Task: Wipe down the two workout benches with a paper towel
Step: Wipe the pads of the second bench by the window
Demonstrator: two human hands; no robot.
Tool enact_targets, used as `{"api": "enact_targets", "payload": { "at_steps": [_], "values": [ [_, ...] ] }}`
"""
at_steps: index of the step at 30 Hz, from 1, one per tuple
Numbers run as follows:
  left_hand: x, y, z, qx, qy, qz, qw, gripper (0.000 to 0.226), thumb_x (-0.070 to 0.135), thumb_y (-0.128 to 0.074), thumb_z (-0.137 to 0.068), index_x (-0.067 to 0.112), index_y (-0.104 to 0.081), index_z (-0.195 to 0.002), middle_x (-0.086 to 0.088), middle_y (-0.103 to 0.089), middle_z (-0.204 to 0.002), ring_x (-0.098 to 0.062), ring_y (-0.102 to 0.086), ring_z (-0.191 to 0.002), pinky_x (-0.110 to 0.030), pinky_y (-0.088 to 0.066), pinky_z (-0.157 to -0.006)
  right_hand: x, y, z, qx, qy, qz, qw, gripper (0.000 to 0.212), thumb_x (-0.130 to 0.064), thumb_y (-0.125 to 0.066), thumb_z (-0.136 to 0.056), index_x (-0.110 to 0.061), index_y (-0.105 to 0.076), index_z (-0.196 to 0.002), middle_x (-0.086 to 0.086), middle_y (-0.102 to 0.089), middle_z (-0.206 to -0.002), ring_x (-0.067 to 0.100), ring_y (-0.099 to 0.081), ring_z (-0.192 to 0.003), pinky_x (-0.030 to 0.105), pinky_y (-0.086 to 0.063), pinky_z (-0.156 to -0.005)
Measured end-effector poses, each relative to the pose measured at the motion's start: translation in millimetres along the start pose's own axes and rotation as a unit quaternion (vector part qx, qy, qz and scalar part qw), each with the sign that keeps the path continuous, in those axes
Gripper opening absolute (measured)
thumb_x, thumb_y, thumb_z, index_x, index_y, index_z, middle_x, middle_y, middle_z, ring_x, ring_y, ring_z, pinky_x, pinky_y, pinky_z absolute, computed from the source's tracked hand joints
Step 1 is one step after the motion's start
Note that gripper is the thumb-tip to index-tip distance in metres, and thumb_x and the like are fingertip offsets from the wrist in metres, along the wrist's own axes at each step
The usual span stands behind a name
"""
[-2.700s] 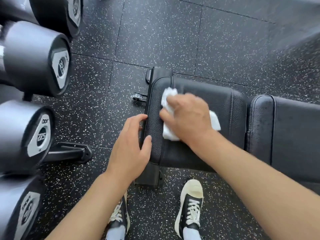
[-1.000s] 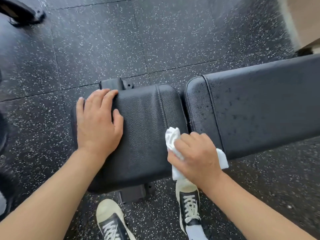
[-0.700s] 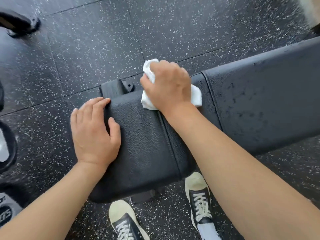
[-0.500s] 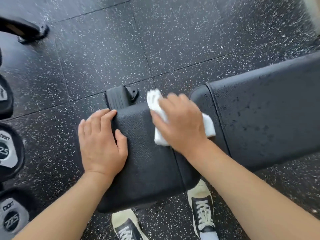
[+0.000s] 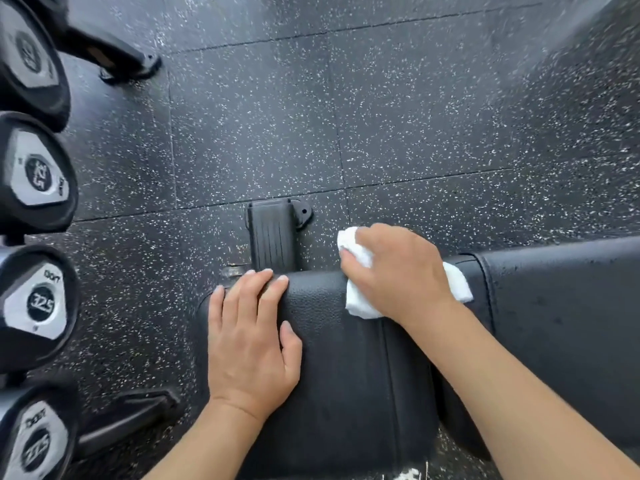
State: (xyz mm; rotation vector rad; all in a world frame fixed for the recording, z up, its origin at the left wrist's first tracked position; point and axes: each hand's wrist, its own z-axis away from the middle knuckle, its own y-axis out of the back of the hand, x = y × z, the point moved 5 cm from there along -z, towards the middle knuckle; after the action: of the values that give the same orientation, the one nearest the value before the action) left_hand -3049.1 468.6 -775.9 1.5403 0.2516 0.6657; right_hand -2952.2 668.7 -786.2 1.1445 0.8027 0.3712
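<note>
A black padded workout bench fills the lower frame: its seat pad [image 5: 346, 375] in the middle and its long back pad [image 5: 561, 323] to the right, speckled with droplets. My right hand [image 5: 394, 271] grips a crumpled white paper towel [image 5: 360, 303] and presses it on the seat pad's far edge, near the gap between the pads. My left hand [image 5: 249, 341] rests flat on the seat pad's left end, fingers straight and reaching its far edge.
A row of black dumbbells [image 5: 34, 303] on a rack lines the left edge, with rack feet [image 5: 114, 60] on the speckled rubber floor [image 5: 381, 116]. The bench's black foot bracket [image 5: 273, 233] sticks out beyond the seat pad.
My right hand slid the towel from the middle of the seat pad toward its far edge. My left hand stayed flat on the pad. The view tilted, showing more floor and dumbbells.
</note>
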Motion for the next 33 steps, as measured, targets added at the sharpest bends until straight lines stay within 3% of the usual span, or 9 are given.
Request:
{"api": "enact_targets", "payload": {
  "at_steps": [4, 9, 13, 17, 21, 24, 28, 29, 33],
  "values": [
    [-2, -2, 0, -0.009, 0.0, 0.0, 1.0, 0.057, 0.03, -0.049, -0.084, 0.014, -0.054, -0.139, -0.01, -0.055, -0.147, -0.037, -0.049, -0.14, -0.063, -0.029, -0.121, -39, -28, -35, -0.116, 0.072, 0.025, 0.99, 0.04, -0.051, -0.046, -0.092, -0.023, -0.038, -0.064, -0.006, -0.04, -0.063, 0.027, -0.052, -0.073, 0.037, -0.029, -0.061],
    [-3, -4, -1, -0.014, -0.001, 0.003, 1.0, 0.061, 0.03, -0.049, -0.083, 0.01, -0.053, -0.14, -0.01, -0.054, -0.148, -0.037, -0.049, -0.141, -0.062, -0.027, -0.122, -78, -56, -57, -0.249, 0.102, -0.085, 0.959, 0.044, -0.048, -0.051, -0.094, -0.017, -0.049, -0.064, -0.002, -0.053, -0.061, 0.02, -0.054, -0.067, 0.033, -0.03, -0.054],
    [-2, -2, 0, -0.01, -0.008, 0.014, 1.0, 0.063, 0.03, -0.051, -0.082, 0.012, -0.053, -0.142, -0.01, -0.054, -0.148, -0.036, -0.049, -0.141, -0.062, -0.027, -0.122, -42, -30, -43, -0.215, 0.13, -0.07, 0.965, 0.051, -0.061, -0.042, -0.097, -0.019, -0.047, -0.069, -0.002, -0.052, -0.059, 0.005, -0.047, -0.058, 0.034, -0.031, -0.053],
    [-2, -4, 0, -0.01, -0.008, 0.013, 1.0, 0.064, 0.032, -0.051, -0.082, 0.013, -0.052, -0.143, -0.009, -0.054, -0.149, -0.034, -0.047, -0.142, -0.059, -0.023, -0.125, 36, -1, -27, -0.269, 0.052, -0.086, 0.958, 0.057, -0.072, -0.04, -0.099, -0.022, -0.048, -0.073, -0.005, -0.058, -0.065, 0.008, -0.053, -0.058, 0.035, -0.036, -0.054],
    [-3, -5, 1, -0.007, -0.004, 0.012, 1.0, 0.064, 0.032, -0.051, -0.081, 0.013, -0.052, -0.142, -0.01, -0.055, -0.149, -0.034, -0.047, -0.142, -0.059, -0.024, -0.124, 14, -20, -39, -0.303, 0.046, -0.109, 0.946, 0.051, -0.063, -0.049, -0.097, -0.019, -0.047, -0.071, -0.007, -0.054, -0.062, 0.01, -0.048, -0.058, 0.035, -0.034, -0.056],
    [-3, -5, 1, -0.004, -0.001, 0.012, 1.0, 0.063, 0.033, -0.051, -0.081, 0.011, -0.054, -0.139, -0.012, -0.054, -0.149, -0.034, -0.046, -0.141, -0.059, -0.024, -0.124, -54, -55, -60, -0.359, 0.096, -0.129, 0.92, 0.044, -0.052, -0.055, -0.096, -0.022, -0.053, -0.065, -0.008, -0.057, -0.061, 0.006, -0.051, -0.061, 0.034, -0.038, -0.057],
    [-6, -7, 2, -0.003, 0.021, 0.009, 1.0, 0.061, 0.034, -0.051, -0.081, 0.004, -0.051, -0.134, -0.021, -0.053, -0.145, -0.041, -0.046, -0.137, -0.059, -0.025, -0.123, -111, -84, -69, -0.474, 0.05, -0.27, 0.837, 0.033, -0.038, -0.058, -0.098, -0.018, -0.064, -0.073, -0.007, -0.063, -0.057, 0.01, -0.058, -0.052, 0.03, -0.045, -0.059],
    [-6, -6, 2, -0.002, 0.019, 0.01, 1.0, 0.061, 0.034, -0.051, -0.081, 0.004, -0.052, -0.133, -0.021, -0.054, -0.144, -0.041, -0.046, -0.137, -0.059, -0.025, -0.122, -110, -82, -67, -0.469, 0.055, -0.276, 0.837, 0.034, -0.039, -0.057, -0.099, -0.019, -0.063, -0.072, -0.007, -0.063, -0.057, 0.008, -0.057, -0.051, 0.029, -0.044, -0.059],
    [-4, -5, 1, -0.009, -0.003, 0.012, 1.0, 0.064, 0.034, -0.052, -0.08, 0.011, -0.052, -0.14, -0.009, -0.055, -0.148, -0.035, -0.044, -0.143, -0.059, -0.024, -0.124, -68, -49, -59, -0.383, 0.136, -0.188, 0.894, 0.046, -0.055, -0.051, -0.1, -0.018, -0.053, -0.072, -0.007, -0.057, -0.065, 0.006, -0.051, -0.061, 0.032, -0.039, -0.06]
  ]
}}
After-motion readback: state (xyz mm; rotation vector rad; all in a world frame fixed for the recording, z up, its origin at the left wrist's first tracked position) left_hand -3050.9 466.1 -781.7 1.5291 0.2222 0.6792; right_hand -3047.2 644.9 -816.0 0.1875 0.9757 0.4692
